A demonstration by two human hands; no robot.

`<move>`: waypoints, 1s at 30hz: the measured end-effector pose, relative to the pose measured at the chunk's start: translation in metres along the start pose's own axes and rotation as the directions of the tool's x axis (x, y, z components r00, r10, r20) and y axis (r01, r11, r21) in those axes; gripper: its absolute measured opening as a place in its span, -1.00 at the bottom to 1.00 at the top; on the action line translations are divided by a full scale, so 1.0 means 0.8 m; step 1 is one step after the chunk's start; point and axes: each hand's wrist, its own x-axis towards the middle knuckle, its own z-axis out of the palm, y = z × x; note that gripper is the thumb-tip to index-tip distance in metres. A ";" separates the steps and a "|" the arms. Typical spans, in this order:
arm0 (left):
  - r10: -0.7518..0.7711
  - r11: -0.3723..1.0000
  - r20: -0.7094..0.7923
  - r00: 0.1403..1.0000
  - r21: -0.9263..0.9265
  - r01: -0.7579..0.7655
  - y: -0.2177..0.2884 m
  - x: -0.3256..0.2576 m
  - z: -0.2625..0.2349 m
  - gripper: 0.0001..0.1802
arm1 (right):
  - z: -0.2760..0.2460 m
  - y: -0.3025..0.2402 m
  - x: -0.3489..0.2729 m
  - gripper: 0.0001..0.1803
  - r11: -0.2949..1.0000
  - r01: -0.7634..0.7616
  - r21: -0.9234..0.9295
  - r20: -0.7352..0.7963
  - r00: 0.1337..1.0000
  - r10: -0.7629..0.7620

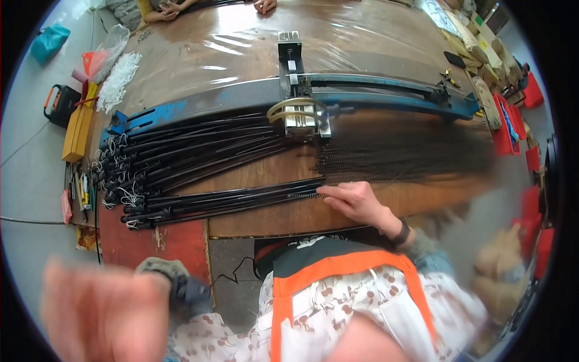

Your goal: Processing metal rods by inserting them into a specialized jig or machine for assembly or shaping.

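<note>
My right hand [359, 202], a dark band round its wrist, reaches over the table's near edge. Its fingers are pinched together on a thin dark coil spring [303, 195], at the right ends of a small bundle of long black rods [235, 203]. Close to the camera at lower left, my left hand [105, 308] is raised off the table. Motion smears its fingers, so a hold cannot be made out. Behind the bundle lies a larger row of black rods [199, 148] with white cords at their left ends. To the right, many dark springs or rods [410, 151] are blurred.
A blue metal rail [386, 99] with a clamp-like metal unit [300, 117] crosses the wooden table. White small pieces [120, 78], a yellow box [78, 136] and hand tools [81, 187] lie at left. Red bins [506, 127] stand at right. Another person's hands [172, 10] rest at the far edge.
</note>
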 end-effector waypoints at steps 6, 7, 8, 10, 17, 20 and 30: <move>-0.651 0.638 0.520 0.553 0.769 0.028 -0.200 -0.197 0.012 -0.92 | 0.027 -0.010 0.006 -0.78 0.980 -0.068 0.185 0.010 0.998 0.067; -0.656 0.607 0.570 0.495 0.788 -0.103 -0.222 -0.229 0.003 -0.93 | 0.029 -0.020 0.010 -0.72 0.973 -0.086 0.215 0.029 0.996 0.081; -0.665 0.577 0.615 0.425 0.783 -0.231 -0.241 -0.255 -0.001 -0.93 | 0.031 -0.026 0.010 -0.72 0.972 -0.080 0.223 0.031 0.997 0.074; -0.642 0.581 0.690 0.335 0.723 -0.375 -0.267 -0.285 0.004 -0.93 | 0.038 -0.030 0.016 -0.60 0.952 -0.126 0.279 0.118 0.988 0.096; -0.552 0.659 0.806 0.213 0.578 -0.482 -0.297 -0.296 0.012 -0.91 | 0.041 -0.036 0.044 -0.54 0.956 -0.168 0.241 0.075 0.985 0.154; -0.594 0.736 0.795 0.121 0.598 -0.316 -0.299 -0.262 -0.006 -0.82 | 0.048 -0.029 0.063 -0.70 0.966 -0.113 0.234 0.056 0.993 0.103; -0.460 0.864 0.884 0.081 0.467 -0.190 -0.182 -0.188 0.013 -0.51 | 0.037 -0.015 0.053 -0.75 0.633 -0.458 0.624 -0.081 0.768 0.635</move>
